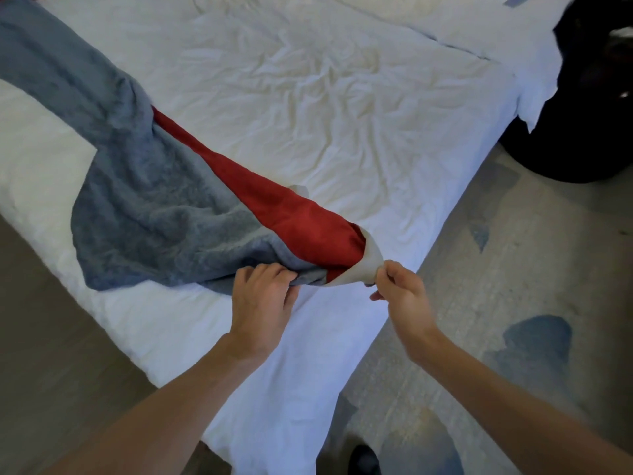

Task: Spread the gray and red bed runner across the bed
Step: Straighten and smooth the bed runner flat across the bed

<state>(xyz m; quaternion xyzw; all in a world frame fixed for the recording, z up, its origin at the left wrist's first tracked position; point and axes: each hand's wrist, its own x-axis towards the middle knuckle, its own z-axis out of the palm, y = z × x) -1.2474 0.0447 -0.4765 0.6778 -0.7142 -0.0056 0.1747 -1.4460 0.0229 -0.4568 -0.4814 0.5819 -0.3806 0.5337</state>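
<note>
Runner (144,200): bunched on bed (308,97), trailing away from both grips.
Left hand (262,299): fingers clutch gray edge.
Right hand (399,289): pinches pale corner beside it.

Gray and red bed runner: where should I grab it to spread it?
Grab the gray and red fabric bed runner at its near end, from the white bed's corner. It lies twisted, so pulling that end's corners apart should open it: left hand on gray edge, right hand pinching pale lining.
</note>
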